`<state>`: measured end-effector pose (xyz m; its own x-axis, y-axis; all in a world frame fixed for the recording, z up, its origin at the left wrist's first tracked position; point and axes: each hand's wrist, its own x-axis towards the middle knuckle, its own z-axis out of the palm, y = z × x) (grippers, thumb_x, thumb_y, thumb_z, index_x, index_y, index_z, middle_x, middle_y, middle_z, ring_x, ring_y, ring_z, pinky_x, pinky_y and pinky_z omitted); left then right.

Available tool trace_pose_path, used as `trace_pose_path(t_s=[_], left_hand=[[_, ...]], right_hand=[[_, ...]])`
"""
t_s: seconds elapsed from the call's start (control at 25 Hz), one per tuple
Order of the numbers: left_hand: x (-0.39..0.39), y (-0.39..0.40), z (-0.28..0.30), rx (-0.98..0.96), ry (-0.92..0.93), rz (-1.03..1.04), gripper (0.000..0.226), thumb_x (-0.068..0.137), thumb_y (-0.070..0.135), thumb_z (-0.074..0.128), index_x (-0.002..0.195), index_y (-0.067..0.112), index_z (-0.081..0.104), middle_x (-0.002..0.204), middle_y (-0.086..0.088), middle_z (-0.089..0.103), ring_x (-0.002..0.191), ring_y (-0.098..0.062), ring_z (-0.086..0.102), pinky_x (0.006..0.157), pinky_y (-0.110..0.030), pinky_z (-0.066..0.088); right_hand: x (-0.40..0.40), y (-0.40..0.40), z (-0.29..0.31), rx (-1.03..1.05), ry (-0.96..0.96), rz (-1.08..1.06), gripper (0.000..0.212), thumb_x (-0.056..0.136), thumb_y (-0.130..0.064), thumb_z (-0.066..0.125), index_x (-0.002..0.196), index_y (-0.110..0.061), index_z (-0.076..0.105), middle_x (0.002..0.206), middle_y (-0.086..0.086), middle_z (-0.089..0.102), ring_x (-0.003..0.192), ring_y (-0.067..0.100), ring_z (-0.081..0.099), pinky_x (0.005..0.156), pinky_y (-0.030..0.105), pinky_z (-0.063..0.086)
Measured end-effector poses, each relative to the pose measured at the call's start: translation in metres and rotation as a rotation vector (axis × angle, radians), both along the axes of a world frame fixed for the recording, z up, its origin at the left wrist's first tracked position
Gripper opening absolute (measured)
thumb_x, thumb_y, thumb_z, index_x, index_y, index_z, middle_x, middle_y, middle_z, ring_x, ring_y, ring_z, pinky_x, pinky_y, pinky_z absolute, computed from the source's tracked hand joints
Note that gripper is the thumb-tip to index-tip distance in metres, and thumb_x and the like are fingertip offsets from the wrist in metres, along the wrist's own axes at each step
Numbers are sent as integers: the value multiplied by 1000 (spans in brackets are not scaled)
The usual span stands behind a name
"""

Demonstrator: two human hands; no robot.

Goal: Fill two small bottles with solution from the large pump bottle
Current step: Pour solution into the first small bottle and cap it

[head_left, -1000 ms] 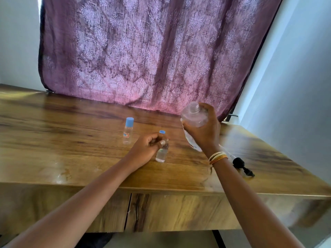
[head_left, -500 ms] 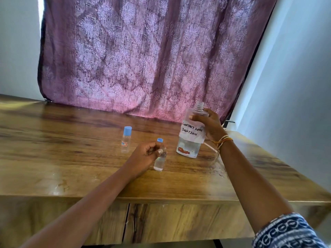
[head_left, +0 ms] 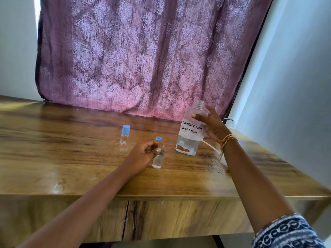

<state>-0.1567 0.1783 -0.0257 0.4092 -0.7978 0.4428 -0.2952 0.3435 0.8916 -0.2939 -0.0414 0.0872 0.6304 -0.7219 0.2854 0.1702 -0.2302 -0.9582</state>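
The large clear bottle (head_left: pixel 190 135), hand-labelled "contact lens solution", stands upright on the wooden table (head_left: pixel 71 158) with its neck uncapped and a little liquid at the bottom. My right hand (head_left: pixel 212 125) rests loosely at its shoulder, thumb on the front and fingers behind. My left hand (head_left: pixel 143 155) grips a small clear bottle (head_left: pixel 158 158) with a blue cap, which stands on the table left of the large one. A second small blue-capped bottle (head_left: pixel 124 138) stands alone further left.
A thin white pump tube (head_left: pixel 209 144) lies on the table behind my right wrist. Wet splashes (head_left: pixel 217 169) mark the wood beside my right forearm. A purple patterned curtain (head_left: pixel 143 59) hangs behind the table, and a white wall (head_left: pixel 295 86) closes the right side.
My right hand has brought the large bottle from a tilted, lifted position down to stand upright on the table, and its fingers have loosened. My left hand stays on the small bottle.
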Motion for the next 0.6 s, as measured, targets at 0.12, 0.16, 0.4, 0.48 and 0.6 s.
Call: trace_pose_path(t_s=[0.12, 0.16, 0.4, 0.48, 0.6], left_hand=[[-3, 2, 2, 11, -29, 23, 23, 91, 8, 58, 99, 27, 68, 97, 4, 75, 96, -7, 70, 87, -23, 51], [-3, 3, 3, 12, -43, 36, 23, 91, 9, 59, 99, 28, 68, 98, 4, 75, 96, -7, 69, 88, -24, 51], [-4, 3, 4, 60, -52, 79, 18, 88, 9, 64, 98, 23, 68, 104, -6, 73, 101, -20, 68, 96, -43, 52], [-5, 3, 5, 63, -58, 98, 20, 86, 9, 65, 104, 17, 68, 105, -6, 72, 101, -19, 68, 96, -42, 52], [-6, 2, 5, 77, -68, 106, 21, 86, 8, 66, 106, 13, 69, 106, -5, 72, 100, -19, 68, 95, -39, 53]], right_hand=[[-7, 24, -5, -340, -307, -516, 54, 80, -19, 75, 125, -8, 48, 109, 9, 54, 96, 20, 53, 85, 38, 48], [-7, 37, -9, -490, -428, -653, 40, 78, -21, 73, 112, -9, 55, 98, 9, 56, 85, 19, 52, 76, 38, 47], [38, 86, -48, -795, 40, -131, 13, 86, -8, 64, 96, -15, 65, 85, -6, 68, 79, 2, 63, 68, 19, 50], [58, 77, -56, -849, 367, -48, 30, 90, -3, 56, 117, -12, 63, 111, 5, 69, 103, 14, 64, 88, 24, 51], [79, 67, -63, -972, 761, 59, 42, 90, -8, 57, 132, -8, 55, 134, 16, 58, 124, 29, 54, 105, 40, 42]])
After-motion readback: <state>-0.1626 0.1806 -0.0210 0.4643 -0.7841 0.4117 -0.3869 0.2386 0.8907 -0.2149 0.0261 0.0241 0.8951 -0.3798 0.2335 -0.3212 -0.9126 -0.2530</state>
